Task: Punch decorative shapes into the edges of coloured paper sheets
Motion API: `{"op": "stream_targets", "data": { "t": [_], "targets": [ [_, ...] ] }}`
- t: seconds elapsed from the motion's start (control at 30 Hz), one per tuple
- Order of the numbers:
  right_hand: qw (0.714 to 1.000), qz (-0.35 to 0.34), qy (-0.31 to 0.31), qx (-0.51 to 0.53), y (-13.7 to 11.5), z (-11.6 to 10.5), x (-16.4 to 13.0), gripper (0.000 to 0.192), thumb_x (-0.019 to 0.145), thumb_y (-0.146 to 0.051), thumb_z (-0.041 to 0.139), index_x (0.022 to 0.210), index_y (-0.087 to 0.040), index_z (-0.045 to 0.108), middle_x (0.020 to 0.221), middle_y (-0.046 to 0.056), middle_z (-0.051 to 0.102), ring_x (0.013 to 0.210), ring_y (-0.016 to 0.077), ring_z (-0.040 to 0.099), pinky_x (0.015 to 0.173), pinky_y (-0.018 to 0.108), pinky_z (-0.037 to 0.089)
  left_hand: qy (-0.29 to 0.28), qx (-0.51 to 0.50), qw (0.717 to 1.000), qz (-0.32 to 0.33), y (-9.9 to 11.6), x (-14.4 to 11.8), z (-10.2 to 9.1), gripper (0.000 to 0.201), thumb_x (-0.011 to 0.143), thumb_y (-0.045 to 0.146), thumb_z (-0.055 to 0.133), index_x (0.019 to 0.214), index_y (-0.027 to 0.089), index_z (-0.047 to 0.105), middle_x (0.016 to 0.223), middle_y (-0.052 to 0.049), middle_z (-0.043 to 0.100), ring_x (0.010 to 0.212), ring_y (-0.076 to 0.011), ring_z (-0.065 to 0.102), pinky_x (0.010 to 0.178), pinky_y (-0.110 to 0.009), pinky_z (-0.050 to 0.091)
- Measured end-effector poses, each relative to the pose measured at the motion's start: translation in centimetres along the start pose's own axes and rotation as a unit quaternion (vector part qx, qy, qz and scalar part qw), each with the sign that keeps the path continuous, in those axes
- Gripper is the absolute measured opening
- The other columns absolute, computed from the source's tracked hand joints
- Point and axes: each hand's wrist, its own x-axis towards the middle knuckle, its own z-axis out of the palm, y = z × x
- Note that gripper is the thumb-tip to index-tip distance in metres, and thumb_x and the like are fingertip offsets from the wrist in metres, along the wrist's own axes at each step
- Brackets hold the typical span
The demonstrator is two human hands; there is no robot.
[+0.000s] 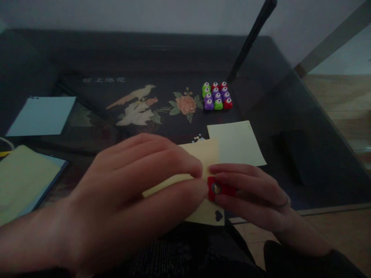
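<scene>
My left hand (127,193) pinches a pale yellow sheet of paper (209,150) between thumb and fingers near the front edge of the table. A heart-shaped hole (218,215) shows at the sheet's near right corner. In my right hand (257,189) is a small red craft paper punch (212,192), held between thumb and fingers at the sheet's right edge. The punch lies against my left fingertips. Whether its jaw is around the paper, I cannot tell, since fingers cover that spot.
Several colourful punches (217,95) stand in a block farther back. A pale green sheet (237,143) lies right, beside paper confetti (199,137). At left are a blue sheet (43,116) and a yellow-green sheet (23,181). A black rod (252,38) slants up behind.
</scene>
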Motion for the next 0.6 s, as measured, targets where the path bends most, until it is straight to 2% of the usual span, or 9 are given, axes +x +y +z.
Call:
{"op": "stream_targets", "data": {
  "t": [0.03, 0.1, 0.2, 0.47, 0.6],
  "targets": [
    [1.000, 0.019, -0.017, 0.004, -0.3, -0.2, 0.1, 0.012, 0.086, -0.010, 0.059, 0.096, -0.014, 0.063, 0.101, 0.008, 0.065, 0.112, 0.0187, 0.061, 0.085, 0.027, 0.060, 0.000, -0.006, 1.000, 0.016, -0.4, 0.6, -0.2, 0.020, 0.089, 0.015, 0.051, 0.080, 0.023, 0.066, 0.083, 0.001, 0.070, 0.074, -0.0142, 0.064, 0.073, -0.028, 0.053],
    [0.999, 0.031, -0.027, 0.006, -0.7, -0.4, 0.3, 0.010, 0.086, -0.010, 0.059, 0.093, -0.016, 0.063, 0.101, 0.007, 0.066, 0.111, 0.0179, 0.061, 0.085, 0.027, 0.060, -0.045, -0.018, 0.997, 0.052, -1.1, 1.6, -0.2, 0.025, 0.090, 0.014, 0.048, 0.076, 0.022, 0.066, 0.080, 0.002, 0.071, 0.071, -0.0137, 0.064, 0.076, -0.029, 0.053],
    [1.000, 0.003, -0.016, 0.005, -0.5, -0.3, 0.5, 0.010, 0.087, -0.011, 0.057, 0.088, -0.018, 0.064, 0.099, 0.006, 0.067, 0.110, 0.0171, 0.062, 0.083, 0.025, 0.060, -0.116, -0.033, 0.989, 0.088, -1.7, 2.6, 0.0, 0.031, 0.092, 0.013, 0.044, 0.071, 0.023, 0.064, 0.079, 0.003, 0.072, 0.069, -0.0135, 0.065, 0.080, -0.031, 0.053],
    [0.998, -0.057, 0.001, 0.007, 0.6, 0.2, 1.0, 0.015, 0.088, -0.011, 0.052, 0.083, -0.019, 0.064, 0.093, 0.004, 0.067, 0.105, 0.0152, 0.064, 0.084, 0.022, 0.059, -0.218, -0.073, 0.966, 0.117, -2.0, 4.6, -0.2, 0.040, 0.090, 0.012, 0.041, 0.057, 0.026, 0.060, 0.064, 0.003, 0.065, 0.061, -0.0135, 0.062, 0.081, -0.031, 0.056],
    [0.995, -0.091, 0.016, 0.020, 1.1, 0.8, 0.6, 0.018, 0.090, -0.014, 0.051, 0.082, -0.022, 0.065, 0.090, 0.001, 0.069, 0.102, 0.0134, 0.065, 0.081, 0.020, 0.060, -0.259, -0.076, 0.950, 0.154, -2.1, 5.2, -0.5, 0.042, 0.090, 0.010, 0.036, 0.060, 0.023, 0.062, 0.069, 0.000, 0.067, 0.065, -0.0137, 0.063, 0.082, -0.033, 0.054]
  ]
}}
